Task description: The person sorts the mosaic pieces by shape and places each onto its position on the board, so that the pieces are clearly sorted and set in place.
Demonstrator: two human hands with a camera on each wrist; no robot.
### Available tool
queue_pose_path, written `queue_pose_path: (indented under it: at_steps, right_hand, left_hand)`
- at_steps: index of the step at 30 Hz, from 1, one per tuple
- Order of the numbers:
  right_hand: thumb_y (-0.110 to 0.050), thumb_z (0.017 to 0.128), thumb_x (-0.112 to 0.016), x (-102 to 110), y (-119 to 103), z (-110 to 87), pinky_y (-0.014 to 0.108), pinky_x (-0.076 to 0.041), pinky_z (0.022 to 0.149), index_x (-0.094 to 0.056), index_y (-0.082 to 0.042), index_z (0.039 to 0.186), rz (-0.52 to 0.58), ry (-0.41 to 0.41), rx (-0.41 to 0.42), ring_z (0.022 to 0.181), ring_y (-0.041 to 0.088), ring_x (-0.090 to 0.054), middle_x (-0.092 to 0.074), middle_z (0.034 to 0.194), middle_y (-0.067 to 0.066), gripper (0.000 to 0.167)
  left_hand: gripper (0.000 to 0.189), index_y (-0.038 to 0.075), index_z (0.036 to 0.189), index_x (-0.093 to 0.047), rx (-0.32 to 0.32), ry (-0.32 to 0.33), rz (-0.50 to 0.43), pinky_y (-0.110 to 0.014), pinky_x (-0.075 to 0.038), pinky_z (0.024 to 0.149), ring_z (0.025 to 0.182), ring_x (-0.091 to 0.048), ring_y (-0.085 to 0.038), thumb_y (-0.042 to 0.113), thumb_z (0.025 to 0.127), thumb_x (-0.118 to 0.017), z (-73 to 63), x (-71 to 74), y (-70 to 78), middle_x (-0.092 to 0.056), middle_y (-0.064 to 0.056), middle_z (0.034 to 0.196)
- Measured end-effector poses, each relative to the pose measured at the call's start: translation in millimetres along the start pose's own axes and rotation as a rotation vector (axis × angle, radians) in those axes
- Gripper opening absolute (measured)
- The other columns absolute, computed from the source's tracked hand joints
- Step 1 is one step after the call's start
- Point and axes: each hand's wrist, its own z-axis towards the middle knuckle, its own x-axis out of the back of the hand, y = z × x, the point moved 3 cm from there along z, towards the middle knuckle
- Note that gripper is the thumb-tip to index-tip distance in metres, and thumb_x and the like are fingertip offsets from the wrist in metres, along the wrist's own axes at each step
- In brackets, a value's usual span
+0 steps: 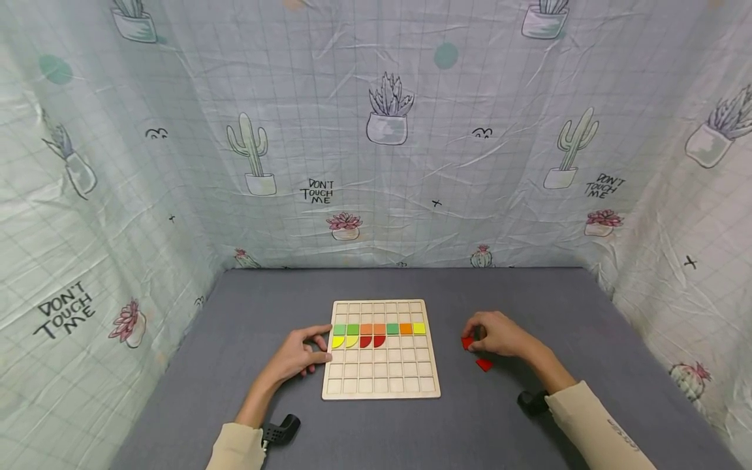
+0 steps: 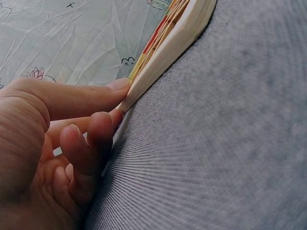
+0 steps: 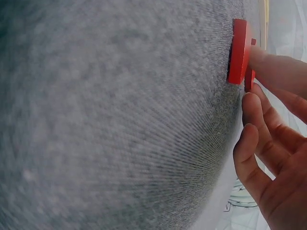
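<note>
A wooden grid board (image 1: 373,386) lies flat on the table. My left hand (image 1: 297,354) is at its left side, thumb and index fingertips set apart along the edge. In the left wrist view the thumb tip rests at the pale board edge (image 2: 160,72). To the right of the board, my right hand (image 1: 496,334) pinches a small red tile (image 1: 467,343) between thumb and fingers, low over the cloth. A second red tile (image 1: 484,365) lies loose just nearer to me; it is the front red block (image 3: 237,52) in the right wrist view.
Across one board row runs a line of green, orange and yellow square tiles (image 1: 392,329). Below it are yellow quarter-round tiles (image 1: 351,341) and red quarter-round tiles (image 1: 378,341) at the left. Grey cloth (image 1: 282,287) covers the table; printed curtains (image 1: 411,196) stand around it.
</note>
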Motion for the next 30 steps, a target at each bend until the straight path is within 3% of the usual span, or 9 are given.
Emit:
queue_pose_path:
  at_steps: [15, 30]
  right_hand:
    - [-0.021, 0.084, -0.084, -0.6, -0.3, 0.9, 0.021, -0.047, 0.063, -0.075, -0.020, 0.096, -0.024, -0.002, 0.007, 0.069, -0.002, -0.053, -0.069, 0.097, -0.004, 0.015]
    - [-0.022, 0.087, -0.082, 5.8, -11.1, 10.5, 0.022, -0.048, 0.062, -0.076, -0.020, 0.098, -0.036, 0.007, 0.000, 0.069, -0.001, -0.054, -0.071, 0.096, -0.006, 0.013]
  left_hand:
    - [0.068, 0.004, 0.148, -0.055, -0.005, 0.000, -0.006, -0.030, -0.045, 0.040, 0.049, -0.054, -0.012, 0.012, 0.086, -0.082, -1.3, -0.2, -0.9, -0.065, -0.016, 0.101]
    - [0.066, 0.008, 0.147, -0.058, 0.007, 0.003, 0.021, -0.030, -0.048, 0.042, 0.049, -0.055, -0.010, 0.015, 0.086, -0.083, 0.5, 0.3, -2.6, -0.065, -0.013, 0.098]
